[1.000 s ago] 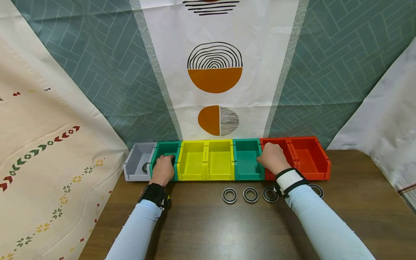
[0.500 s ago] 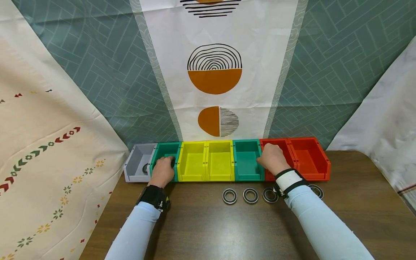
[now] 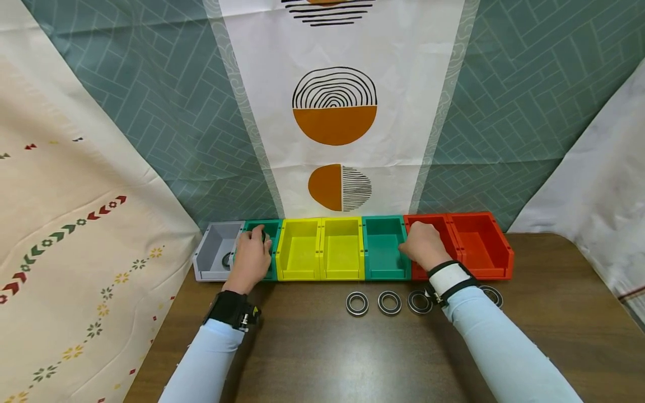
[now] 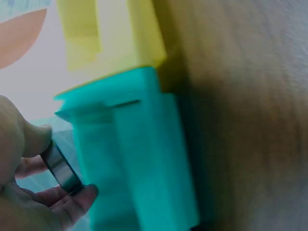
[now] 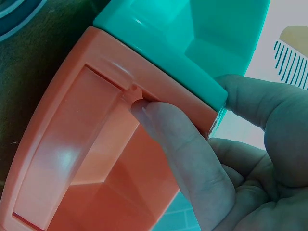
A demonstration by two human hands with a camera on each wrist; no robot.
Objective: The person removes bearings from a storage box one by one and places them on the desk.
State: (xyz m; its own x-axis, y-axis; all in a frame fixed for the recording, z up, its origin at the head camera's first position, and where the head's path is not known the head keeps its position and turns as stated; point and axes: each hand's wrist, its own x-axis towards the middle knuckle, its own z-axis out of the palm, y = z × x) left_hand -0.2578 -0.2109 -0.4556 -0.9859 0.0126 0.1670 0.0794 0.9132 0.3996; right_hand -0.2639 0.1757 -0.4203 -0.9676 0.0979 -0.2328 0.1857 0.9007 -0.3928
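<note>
My left hand is over the left green bin, pinching a ball bearing between thumb and fingers. The left wrist view shows this bearing tilted, its shiny outer rim toward the camera. My right hand grips the adjoining side walls of the right green bin and the left-hand red bin. In the right wrist view its thumb lies against the green side and its index fingertip reaches into the red bin; the other fingers curl behind.
Two yellow bins stand mid-row. A grey bin at the left end holds another bearing. Another red bin ends the row. Several bearings lie in front on the wooden table, one partly behind the right forearm.
My left hand has risen and turned over the left green bin, bringing the bearing into clearer view. My right hand stays in place on the bin walls.
</note>
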